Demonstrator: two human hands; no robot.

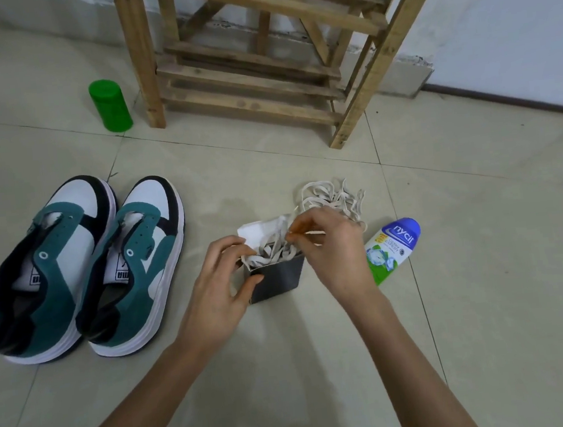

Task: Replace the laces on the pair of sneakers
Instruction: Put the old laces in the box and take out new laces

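Two teal, white and black sneakers (85, 266) stand side by side on the floor at the left, with no laces in their eyelets. At the centre a small dark paper bag (277, 277) holds off-white flat laces (273, 248). My left hand (218, 284) grips the bag's left edge. My right hand (331, 249) pinches a lace at the bag's mouth. A loose heap of pale laces (331, 196) lies on the floor just beyond my right hand.
A blue, white and green powder bottle (393, 249) lies on the floor right of the bag. A green cylindrical container (111, 105) stands at the back left. A wooden rack (258, 60) stands against the wall behind. The floor is pale tile.
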